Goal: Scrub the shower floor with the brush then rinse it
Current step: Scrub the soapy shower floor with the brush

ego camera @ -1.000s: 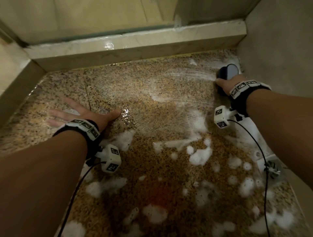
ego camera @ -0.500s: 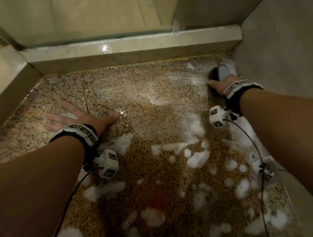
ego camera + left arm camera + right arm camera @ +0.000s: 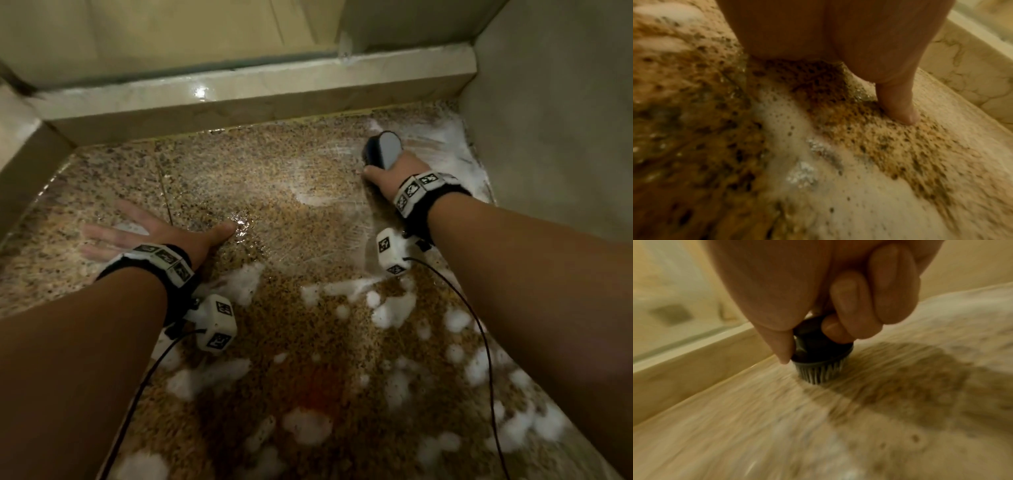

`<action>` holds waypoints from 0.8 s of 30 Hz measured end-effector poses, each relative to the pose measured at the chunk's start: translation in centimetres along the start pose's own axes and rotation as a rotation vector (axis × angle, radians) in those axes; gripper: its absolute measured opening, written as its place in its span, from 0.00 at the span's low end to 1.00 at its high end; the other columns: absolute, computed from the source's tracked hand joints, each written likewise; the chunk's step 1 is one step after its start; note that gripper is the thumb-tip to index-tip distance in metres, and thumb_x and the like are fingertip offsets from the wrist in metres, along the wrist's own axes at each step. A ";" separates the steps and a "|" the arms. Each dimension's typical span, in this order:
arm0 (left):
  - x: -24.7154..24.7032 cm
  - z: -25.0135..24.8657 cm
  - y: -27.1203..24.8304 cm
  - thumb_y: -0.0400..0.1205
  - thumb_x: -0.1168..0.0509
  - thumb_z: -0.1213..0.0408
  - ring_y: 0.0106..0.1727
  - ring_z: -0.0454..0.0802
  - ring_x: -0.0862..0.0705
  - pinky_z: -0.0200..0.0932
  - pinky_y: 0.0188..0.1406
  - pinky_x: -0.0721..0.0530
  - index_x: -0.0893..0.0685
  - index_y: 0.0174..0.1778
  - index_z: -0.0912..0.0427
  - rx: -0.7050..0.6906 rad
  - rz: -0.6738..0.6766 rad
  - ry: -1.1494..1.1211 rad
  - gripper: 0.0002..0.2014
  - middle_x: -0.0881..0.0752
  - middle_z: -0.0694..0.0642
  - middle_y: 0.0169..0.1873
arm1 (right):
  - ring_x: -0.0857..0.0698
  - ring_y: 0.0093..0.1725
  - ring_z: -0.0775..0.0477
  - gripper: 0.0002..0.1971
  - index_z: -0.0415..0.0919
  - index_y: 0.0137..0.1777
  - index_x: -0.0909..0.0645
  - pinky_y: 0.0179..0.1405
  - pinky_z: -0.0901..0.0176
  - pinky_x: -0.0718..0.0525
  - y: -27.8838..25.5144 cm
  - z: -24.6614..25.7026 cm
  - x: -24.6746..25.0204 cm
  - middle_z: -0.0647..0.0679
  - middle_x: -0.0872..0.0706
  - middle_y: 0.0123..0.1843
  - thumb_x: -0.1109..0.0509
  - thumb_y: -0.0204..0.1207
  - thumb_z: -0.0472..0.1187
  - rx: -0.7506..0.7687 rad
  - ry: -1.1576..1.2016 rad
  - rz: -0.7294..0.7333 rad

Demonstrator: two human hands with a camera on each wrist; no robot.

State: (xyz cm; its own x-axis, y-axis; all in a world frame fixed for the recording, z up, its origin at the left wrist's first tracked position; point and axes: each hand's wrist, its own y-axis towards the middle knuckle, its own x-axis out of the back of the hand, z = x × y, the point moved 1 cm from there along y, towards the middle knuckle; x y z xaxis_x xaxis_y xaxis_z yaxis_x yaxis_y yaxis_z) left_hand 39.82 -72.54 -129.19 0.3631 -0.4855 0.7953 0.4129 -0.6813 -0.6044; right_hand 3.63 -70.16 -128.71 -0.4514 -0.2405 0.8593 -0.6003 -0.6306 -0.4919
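The shower floor (image 3: 274,192) is speckled brown granite, wet and streaked with soap foam. My right hand (image 3: 394,171) grips a dark scrub brush (image 3: 383,150) with a grey top, near the far right corner. In the right wrist view my curled fingers (image 3: 851,305) wrap the brush (image 3: 818,360), whose bristles press on the floor (image 3: 900,402). My left hand (image 3: 147,233) lies flat on the floor at the left, fingers spread. The left wrist view shows its thumb (image 3: 898,104) on the wet stone (image 3: 879,146).
A pale stone curb (image 3: 239,96) runs along the far side, with a wall (image 3: 555,130) close on the right and a ledge (image 3: 24,161) on the left. Clumps of white foam (image 3: 390,308) lie over the near half of the floor. Cables trail from both wrists.
My right hand has swept the brush left, away from the far right corner, leaving foam streaks behind. The left hand stays planted in the same spot.
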 end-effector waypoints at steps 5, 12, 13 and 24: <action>-0.1 0.3 -0.2 0.50 0.27 0.17 0.88 0.73 0.68 0.83 0.81 0.59 0.75 0.87 0.47 -0.011 -0.017 -0.029 0.83 0.72 0.69 0.86 | 0.18 0.60 0.31 0.40 0.30 0.76 0.27 0.51 0.48 0.23 -1.6 -8.7 1.9 0.30 0.19 0.70 0.35 0.82 0.66 -0.287 -0.010 -0.075; -0.3 0.5 -0.3 0.49 0.26 0.17 0.88 0.74 0.67 0.83 0.82 0.59 0.73 0.88 0.47 -0.028 -0.052 -0.068 0.84 0.71 0.70 0.87 | 0.15 0.55 0.32 0.35 0.36 0.74 0.28 0.53 0.48 0.18 -6.9 -2.7 -2.7 0.36 0.17 0.63 0.31 0.78 0.62 -0.175 0.050 -0.063; -0.4 0.5 -0.3 0.49 0.26 0.17 0.88 0.73 0.67 0.83 0.81 0.58 0.73 0.88 0.47 -0.034 -0.053 -0.075 0.84 0.71 0.69 0.87 | 0.16 0.47 0.35 0.29 0.39 0.69 0.27 0.47 0.50 0.17 -8.2 -0.3 -3.9 0.39 0.17 0.54 0.31 0.79 0.60 -0.076 0.042 -0.038; -0.5 2.1 -0.7 0.54 0.29 0.16 0.88 0.72 0.68 0.82 0.82 0.59 0.69 0.89 0.47 -0.122 -0.059 -0.047 0.79 0.70 0.69 0.87 | 0.17 0.66 0.30 0.42 0.34 0.79 0.29 0.61 0.47 0.20 -9.0 -8.2 -3.2 0.33 0.19 0.73 0.30 0.77 0.67 -0.245 0.070 -0.077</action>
State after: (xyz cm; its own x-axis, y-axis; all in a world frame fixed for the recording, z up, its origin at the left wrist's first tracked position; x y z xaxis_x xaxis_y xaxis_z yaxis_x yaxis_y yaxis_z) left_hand 41.12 -70.70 -129.28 0.3813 -0.4185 0.8243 0.3313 -0.7705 -0.5445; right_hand 5.09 -57.66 -128.23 -0.4375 -0.1417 0.8880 -0.7728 -0.4456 -0.4519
